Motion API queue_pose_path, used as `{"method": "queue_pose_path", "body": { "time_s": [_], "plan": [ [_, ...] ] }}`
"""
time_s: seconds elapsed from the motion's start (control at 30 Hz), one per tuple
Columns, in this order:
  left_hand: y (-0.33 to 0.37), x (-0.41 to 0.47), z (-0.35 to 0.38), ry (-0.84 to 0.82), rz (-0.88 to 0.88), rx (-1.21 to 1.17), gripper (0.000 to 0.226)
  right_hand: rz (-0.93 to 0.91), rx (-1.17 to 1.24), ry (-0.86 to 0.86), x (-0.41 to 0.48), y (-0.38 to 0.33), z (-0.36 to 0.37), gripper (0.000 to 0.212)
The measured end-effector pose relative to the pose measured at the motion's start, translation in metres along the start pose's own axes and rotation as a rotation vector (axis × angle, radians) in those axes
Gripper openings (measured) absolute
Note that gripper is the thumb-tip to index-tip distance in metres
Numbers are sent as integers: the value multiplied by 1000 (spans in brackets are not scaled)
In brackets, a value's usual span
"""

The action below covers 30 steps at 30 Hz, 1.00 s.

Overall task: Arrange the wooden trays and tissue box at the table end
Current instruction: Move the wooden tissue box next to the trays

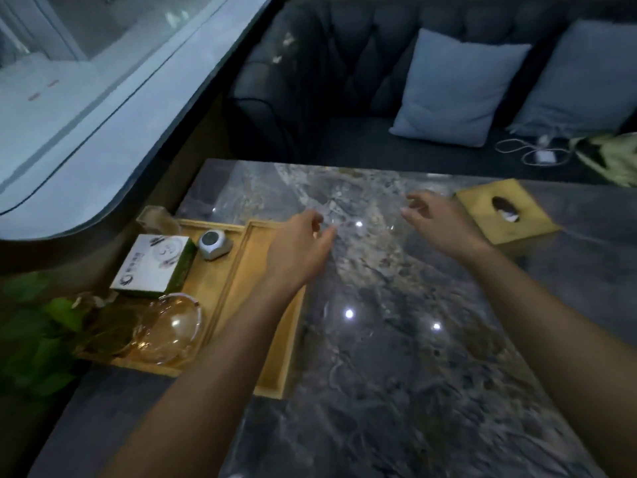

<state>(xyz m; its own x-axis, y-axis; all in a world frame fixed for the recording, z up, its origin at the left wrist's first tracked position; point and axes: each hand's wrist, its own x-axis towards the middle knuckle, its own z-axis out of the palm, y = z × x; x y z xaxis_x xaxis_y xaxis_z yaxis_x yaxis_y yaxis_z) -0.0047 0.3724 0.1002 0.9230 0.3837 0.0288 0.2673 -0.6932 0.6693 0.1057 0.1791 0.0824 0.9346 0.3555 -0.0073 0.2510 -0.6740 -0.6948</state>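
Two wooden trays lie side by side at the left end of the dark marble table [396, 357]. The left tray [203, 281] carries a white and green box [153, 263], a small grey device [212, 243] and a glass teapot [169, 327]. The narrower right tray [275, 357] holds nothing, and my left forearm crosses it. My left hand [300, 250] hovers past that tray's far corner, fingers loosely apart, holding nothing. A wooden tissue box [503, 210] sits at the far right. Just left of it, not touching, my right hand [437, 219] is open.
A dark tufted sofa [344, 81] with two pale blue cushions [455, 88] runs behind the table. Cables and a charger [537, 151] lie on its seat. A green leafy plant [38, 336] stands by the table's left edge. A curved white ledge [103, 115] rises at left.
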Motion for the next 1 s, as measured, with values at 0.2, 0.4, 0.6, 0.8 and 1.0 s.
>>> {"method": "queue_pose_path", "body": {
  "time_s": [0.2,0.4,0.6,0.8,1.0],
  "plan": [
    [79,48,86,-171,-51,-290,51,65,-125,345,-5,63,-80,34],
    [115,55,166,-306,-360,-663,75,395,-25,294,-5,146,-109,58],
    [128,37,223,-468,-497,-757,78,408,352,171,-18,180,-94,37],
    [135,16,254,-396,-444,-988,60,317,591,281,-29,175,-82,22],
    [134,-13,237,-364,-363,-1078,62,236,778,358,-48,146,-85,32]
  ]
}}
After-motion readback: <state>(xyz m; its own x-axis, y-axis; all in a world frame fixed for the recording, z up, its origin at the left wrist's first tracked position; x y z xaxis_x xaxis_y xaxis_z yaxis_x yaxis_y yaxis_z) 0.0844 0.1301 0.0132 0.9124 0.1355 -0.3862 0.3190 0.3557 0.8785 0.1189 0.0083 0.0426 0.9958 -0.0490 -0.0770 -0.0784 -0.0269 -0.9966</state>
